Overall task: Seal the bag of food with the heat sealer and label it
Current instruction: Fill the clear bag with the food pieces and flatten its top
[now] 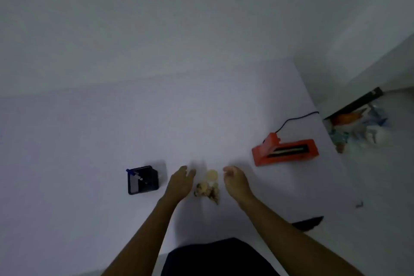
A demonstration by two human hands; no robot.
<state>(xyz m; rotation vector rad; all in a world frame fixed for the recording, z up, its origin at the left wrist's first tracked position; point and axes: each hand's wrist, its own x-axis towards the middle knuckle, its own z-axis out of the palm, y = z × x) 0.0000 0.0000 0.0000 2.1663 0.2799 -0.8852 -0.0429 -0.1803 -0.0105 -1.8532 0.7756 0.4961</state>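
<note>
Both bare forearms extend forward, converging; left hand with fingers loosely spread, right hand with fingers curled inward, palms facing.

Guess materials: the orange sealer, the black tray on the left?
Heat sealer: looks like moulded plastic, matte orange, evenly coloured with rounded edges; a darker strip sits in its slot. Black tray: probably plastic too, dark and slightly glossy at the rim; blur leaves it open.

Smooth matt white table, orange plastic heat sealer, black plastic tray
</note>
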